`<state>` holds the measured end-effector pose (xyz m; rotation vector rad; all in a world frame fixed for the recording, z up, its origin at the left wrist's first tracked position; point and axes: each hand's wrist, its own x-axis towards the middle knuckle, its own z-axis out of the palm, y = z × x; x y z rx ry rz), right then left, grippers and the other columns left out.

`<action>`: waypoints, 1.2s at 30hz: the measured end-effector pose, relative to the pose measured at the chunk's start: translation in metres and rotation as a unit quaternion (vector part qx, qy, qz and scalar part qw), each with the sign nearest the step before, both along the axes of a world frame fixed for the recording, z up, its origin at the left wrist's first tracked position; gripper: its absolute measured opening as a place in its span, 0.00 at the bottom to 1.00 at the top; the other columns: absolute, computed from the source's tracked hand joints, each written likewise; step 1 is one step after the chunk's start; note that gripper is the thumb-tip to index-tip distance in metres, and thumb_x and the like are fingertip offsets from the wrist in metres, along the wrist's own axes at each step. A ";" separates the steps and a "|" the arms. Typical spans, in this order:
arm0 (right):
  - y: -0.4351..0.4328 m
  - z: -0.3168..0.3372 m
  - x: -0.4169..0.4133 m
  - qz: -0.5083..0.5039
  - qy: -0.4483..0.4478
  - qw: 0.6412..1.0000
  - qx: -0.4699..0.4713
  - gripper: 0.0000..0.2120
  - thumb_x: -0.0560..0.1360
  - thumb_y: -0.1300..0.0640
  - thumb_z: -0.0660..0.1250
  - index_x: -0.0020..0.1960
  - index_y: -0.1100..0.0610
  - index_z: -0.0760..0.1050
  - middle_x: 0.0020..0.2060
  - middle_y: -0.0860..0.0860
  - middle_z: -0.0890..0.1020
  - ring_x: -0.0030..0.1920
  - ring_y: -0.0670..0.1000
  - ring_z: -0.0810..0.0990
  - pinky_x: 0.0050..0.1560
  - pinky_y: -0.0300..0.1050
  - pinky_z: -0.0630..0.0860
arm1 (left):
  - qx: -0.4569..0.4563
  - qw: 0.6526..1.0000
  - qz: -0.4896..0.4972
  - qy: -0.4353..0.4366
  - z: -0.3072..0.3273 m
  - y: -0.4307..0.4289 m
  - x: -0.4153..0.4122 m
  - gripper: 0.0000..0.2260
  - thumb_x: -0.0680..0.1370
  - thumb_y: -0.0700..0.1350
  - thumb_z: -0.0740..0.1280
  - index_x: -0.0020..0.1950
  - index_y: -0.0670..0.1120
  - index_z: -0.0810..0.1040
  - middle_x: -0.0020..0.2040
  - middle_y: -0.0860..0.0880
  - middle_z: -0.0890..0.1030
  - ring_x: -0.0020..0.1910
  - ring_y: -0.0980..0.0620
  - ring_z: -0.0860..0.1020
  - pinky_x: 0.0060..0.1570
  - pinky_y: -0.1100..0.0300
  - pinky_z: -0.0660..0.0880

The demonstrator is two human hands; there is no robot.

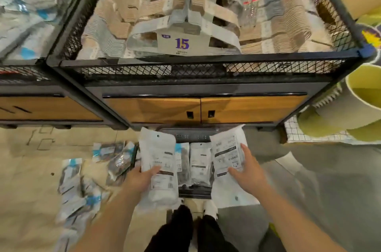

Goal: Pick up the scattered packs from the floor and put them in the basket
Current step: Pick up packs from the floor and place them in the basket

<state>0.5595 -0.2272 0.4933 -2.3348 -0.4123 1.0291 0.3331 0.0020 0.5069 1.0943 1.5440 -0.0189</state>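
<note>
My left hand (142, 177) grips a white pack (159, 155) by its lower left side, thumb across the front. My right hand (247, 173) holds another white pack (224, 148), fingers spread over its right edge. Both packs hang above a small dark basket (194, 194) on the floor between my hands. Two packs (199, 163) stand inside the basket. Several more packs (80, 190) lie scattered on the beige floor at the left, some white and blue, some dark.
A black wire-mesh display bin (206, 60) full of hangers, with a "15" price sign, stands straight ahead over wooden cabinet doors (200, 109). A second bin (31, 14) is at the left. Yellow-green tubs (362, 97) stack at the right. My feet (195, 223) stand below the basket.
</note>
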 end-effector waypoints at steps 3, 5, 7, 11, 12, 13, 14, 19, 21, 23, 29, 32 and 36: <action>0.015 -0.042 -0.005 0.050 0.008 0.998 -0.037 0.39 0.76 0.49 0.68 0.77 0.39 0.47 0.66 0.53 0.68 0.62 0.53 0.75 0.55 0.46 0.74 | -0.027 0.999 0.000 0.026 -0.036 -0.005 0.012 0.17 0.70 0.42 0.77 0.56 0.39 0.80 0.50 0.43 0.84 0.43 0.45 0.83 0.39 0.55 0.80; 0.028 -0.077 -0.007 0.069 0.014 0.996 -0.061 0.37 0.76 0.47 0.66 0.77 0.37 0.47 0.63 0.52 0.68 0.55 0.51 0.76 0.49 0.44 0.73 | -0.024 0.999 0.001 0.045 -0.071 -0.006 0.022 0.11 0.71 0.40 0.76 0.51 0.40 0.80 0.45 0.45 0.84 0.39 0.50 0.82 0.36 0.60 0.77; 0.039 -0.117 -0.008 0.075 0.027 0.994 -0.074 0.37 0.77 0.47 0.65 0.77 0.38 0.46 0.62 0.52 0.67 0.47 0.48 0.73 0.45 0.42 0.72 | -0.004 0.998 0.000 0.066 -0.113 -0.003 0.030 0.12 0.71 0.44 0.76 0.51 0.42 0.80 0.43 0.46 0.83 0.39 0.49 0.80 0.41 0.59 0.76; 0.053 -0.199 -0.008 0.076 0.036 0.993 -0.083 0.38 0.77 0.48 0.66 0.77 0.37 0.45 0.68 0.53 0.66 0.55 0.51 0.77 0.51 0.46 0.76 | -0.010 0.993 -0.013 0.119 -0.204 0.005 0.037 0.19 0.71 0.50 0.76 0.56 0.40 0.80 0.47 0.46 0.82 0.45 0.47 0.78 0.46 0.58 0.74; 0.057 -0.219 -0.007 0.081 0.036 0.992 -0.085 0.38 0.77 0.48 0.66 0.77 0.37 0.44 0.70 0.53 0.64 0.58 0.53 0.77 0.53 0.48 0.76 | -0.014 0.991 -0.014 0.130 -0.229 0.008 0.039 0.21 0.71 0.52 0.76 0.57 0.40 0.79 0.48 0.46 0.81 0.46 0.45 0.79 0.48 0.57 0.74; 0.061 -0.240 -0.006 0.087 0.035 0.992 -0.088 0.38 0.77 0.48 0.65 0.77 0.37 0.44 0.71 0.53 0.64 0.58 0.54 0.77 0.54 0.50 0.76 | -0.021 0.990 -0.019 0.136 -0.250 0.011 0.041 0.24 0.70 0.54 0.76 0.59 0.41 0.78 0.50 0.45 0.82 0.49 0.44 0.80 0.50 0.55 0.76; 0.064 -0.258 -0.004 0.088 0.033 0.991 -0.093 0.38 0.77 0.48 0.65 0.77 0.37 0.44 0.70 0.53 0.63 0.53 0.53 0.79 0.51 0.50 0.78 | -0.030 0.989 -0.022 0.140 -0.276 0.013 0.040 0.26 0.69 0.55 0.76 0.59 0.41 0.77 0.52 0.45 0.82 0.51 0.43 0.80 0.53 0.53 0.77; 0.070 -0.321 0.001 0.057 0.014 0.991 -0.118 0.36 0.77 0.49 0.66 0.77 0.39 0.48 0.67 0.54 0.64 0.41 0.52 0.79 0.39 0.46 0.74 | -0.043 0.992 0.004 0.118 -0.348 0.019 0.054 0.19 0.72 0.47 0.75 0.57 0.38 0.79 0.54 0.42 0.83 0.53 0.43 0.81 0.57 0.56 0.75; 0.071 -0.332 0.002 0.042 0.015 0.993 -0.109 0.37 0.76 0.50 0.68 0.77 0.41 0.50 0.64 0.55 0.66 0.42 0.51 0.76 0.42 0.47 0.75 | -0.045 0.993 0.006 0.108 -0.357 0.020 0.063 0.16 0.76 0.44 0.71 0.60 0.36 0.77 0.58 0.43 0.82 0.57 0.45 0.80 0.50 0.65 0.71; 0.075 -0.338 0.002 0.033 0.026 0.994 -0.101 0.37 0.76 0.51 0.69 0.77 0.40 0.50 0.62 0.54 0.67 0.47 0.51 0.75 0.43 0.47 0.76 | -0.040 0.993 -0.006 0.109 -0.357 0.022 0.070 0.17 0.77 0.44 0.69 0.63 0.38 0.76 0.59 0.43 0.81 0.58 0.46 0.79 0.49 0.65 0.70; 0.099 -0.342 0.000 0.014 0.044 0.997 -0.062 0.37 0.76 0.53 0.69 0.77 0.42 0.52 0.66 0.54 0.66 0.51 0.52 0.75 0.49 0.45 0.74 | -0.052 0.994 -0.018 0.092 -0.363 0.030 0.062 0.16 0.78 0.47 0.69 0.64 0.45 0.74 0.57 0.47 0.82 0.47 0.50 0.80 0.41 0.62 0.77; 0.108 -0.349 0.000 -0.003 0.081 0.996 -0.045 0.36 0.76 0.54 0.69 0.77 0.43 0.53 0.66 0.54 0.67 0.56 0.54 0.75 0.59 0.49 0.73 | -0.047 0.993 -0.040 0.104 -0.365 0.035 0.064 0.12 0.79 0.45 0.67 0.62 0.47 0.74 0.54 0.48 0.81 0.45 0.51 0.79 0.34 0.67 0.73; 0.108 -0.364 0.005 0.030 0.171 0.981 -0.085 0.35 0.77 0.56 0.65 0.76 0.38 0.50 0.68 0.54 0.72 0.52 0.50 0.76 0.48 0.40 0.75 | -0.037 0.988 -0.064 0.138 -0.367 0.036 0.062 0.19 0.79 0.43 0.65 0.70 0.44 0.70 0.64 0.46 0.78 0.55 0.48 0.78 0.50 0.60 0.74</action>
